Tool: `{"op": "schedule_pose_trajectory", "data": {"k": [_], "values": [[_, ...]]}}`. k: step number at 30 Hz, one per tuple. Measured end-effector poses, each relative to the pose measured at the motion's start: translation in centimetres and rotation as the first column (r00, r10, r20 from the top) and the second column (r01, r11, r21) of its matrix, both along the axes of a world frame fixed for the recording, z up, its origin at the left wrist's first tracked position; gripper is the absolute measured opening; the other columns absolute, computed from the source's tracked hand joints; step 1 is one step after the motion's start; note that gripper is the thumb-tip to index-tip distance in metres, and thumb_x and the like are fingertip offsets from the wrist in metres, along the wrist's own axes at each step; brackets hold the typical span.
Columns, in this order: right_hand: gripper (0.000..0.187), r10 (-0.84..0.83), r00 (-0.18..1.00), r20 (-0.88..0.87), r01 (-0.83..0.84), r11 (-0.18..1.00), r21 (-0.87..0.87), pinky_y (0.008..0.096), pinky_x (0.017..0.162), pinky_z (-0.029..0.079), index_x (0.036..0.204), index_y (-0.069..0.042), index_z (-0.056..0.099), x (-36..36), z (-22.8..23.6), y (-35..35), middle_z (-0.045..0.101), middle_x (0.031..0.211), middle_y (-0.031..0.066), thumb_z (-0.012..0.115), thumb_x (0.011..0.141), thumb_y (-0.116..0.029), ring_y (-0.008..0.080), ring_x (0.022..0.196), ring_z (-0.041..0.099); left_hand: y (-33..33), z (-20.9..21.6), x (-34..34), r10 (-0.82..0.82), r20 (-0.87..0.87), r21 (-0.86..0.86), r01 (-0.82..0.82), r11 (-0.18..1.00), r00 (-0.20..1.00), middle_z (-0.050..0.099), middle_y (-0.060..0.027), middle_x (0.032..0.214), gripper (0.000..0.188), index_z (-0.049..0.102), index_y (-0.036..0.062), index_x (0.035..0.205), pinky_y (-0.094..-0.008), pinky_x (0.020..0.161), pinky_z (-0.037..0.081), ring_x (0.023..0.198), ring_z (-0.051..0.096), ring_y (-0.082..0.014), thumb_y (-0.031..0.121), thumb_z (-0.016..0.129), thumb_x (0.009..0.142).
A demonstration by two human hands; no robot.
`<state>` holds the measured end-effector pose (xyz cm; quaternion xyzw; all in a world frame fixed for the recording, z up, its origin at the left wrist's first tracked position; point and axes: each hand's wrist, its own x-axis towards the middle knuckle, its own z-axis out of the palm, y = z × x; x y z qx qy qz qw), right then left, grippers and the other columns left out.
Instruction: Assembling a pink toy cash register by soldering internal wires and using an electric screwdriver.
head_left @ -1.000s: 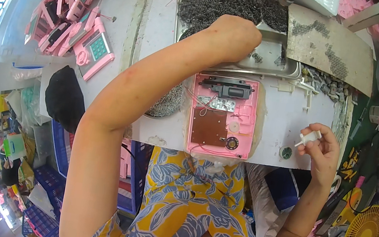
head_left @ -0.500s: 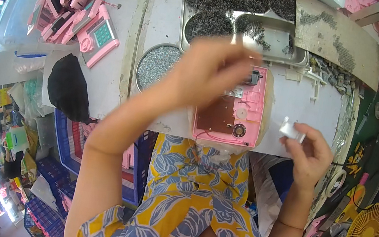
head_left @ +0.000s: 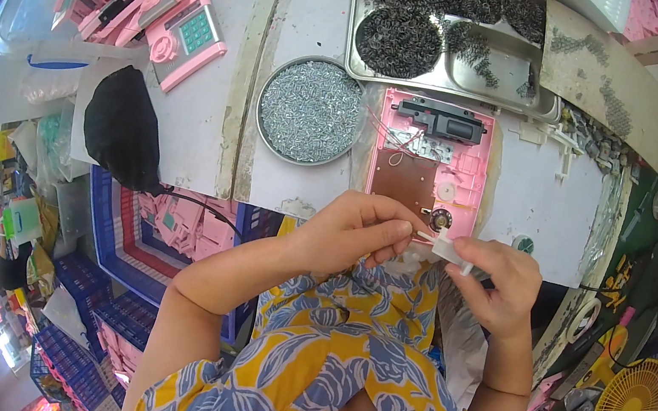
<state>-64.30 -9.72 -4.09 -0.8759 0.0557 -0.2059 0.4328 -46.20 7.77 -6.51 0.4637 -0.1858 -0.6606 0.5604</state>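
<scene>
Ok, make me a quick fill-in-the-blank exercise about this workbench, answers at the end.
The small part in the right hand is coloured ____. The round dish of metal pieces stands to the ____ of the pink casing. The fan on the far right is coloured ____.
Missing words: white; left; yellow.

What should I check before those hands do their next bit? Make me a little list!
1. White part gripped: ok, the right hand pinches it.
2. Left hand close by: ok, its fingertips are near the white part.
3. Something tiny in the left hand: cannot tell, the fingers hide it.
4. Pink case open, insides facing up: ok.
5. Thin wires tucked inside the case: not ok, some stick out past its left edge.
</scene>
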Motion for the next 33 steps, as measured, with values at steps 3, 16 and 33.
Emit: {"op": "schedule_pose_trajectory", "data": {"k": [3,16,33], "values": [[0.035,0.053,0.994,0.095,-0.046,0.996,-0.074,0.0321,0.057,0.054,0.105,-0.005,0.07,0.1,-0.8,0.4,0.075,0.092,0.0118,0.084,0.073,-0.004,0.0248,0.067,0.07,-0.3,0.1,0.2,-0.028,-0.043,0.026,0.029,0.999,0.999,0.059,0.0,0.08,0.027,0.068,-0.0011,0.118,-0.0213,0.055,0.044,0.065,0.052,-0.0051,0.017,0.051,0.107],[0.028,-0.197,0.968,-0.155,0.24,0.549,0.801,0.0322,0.079,0.054,0.117,-0.003,0.049,-4.3,-2.4,-1.4,0.068,0.121,0.0282,0.065,0.097,-0.013,0.0259,0.092,0.072,-6.1,0.3,-0.2,0.122,0.943,-0.189,0.196,0.962,0.31,0.059,-0.0068,0.078,0.017,0.067,0.0038,0.097,-0.0311,0.056,0.05,0.065,0.061,-0.0189,0.018,0.072,0.089],[0.029,-0.137,0.98,-0.146,0.094,0.96,-0.265,0.0377,0.077,0.049,0.096,-0.005,0.071,1.4,-2.2,-4.9,0.064,0.094,0.0078,0.081,0.07,-0.008,0.0296,0.09,0.058,-2.7,-3.4,0.4,0.436,0.894,-0.447,0.235,0.863,0.098,0.068,-0.0096,0.093,0.025,0.07,0.0041,0.092,-0.0367,0.066,0.053,0.08,0.066,-0.0279,0.003,0.082,0.071]]}}
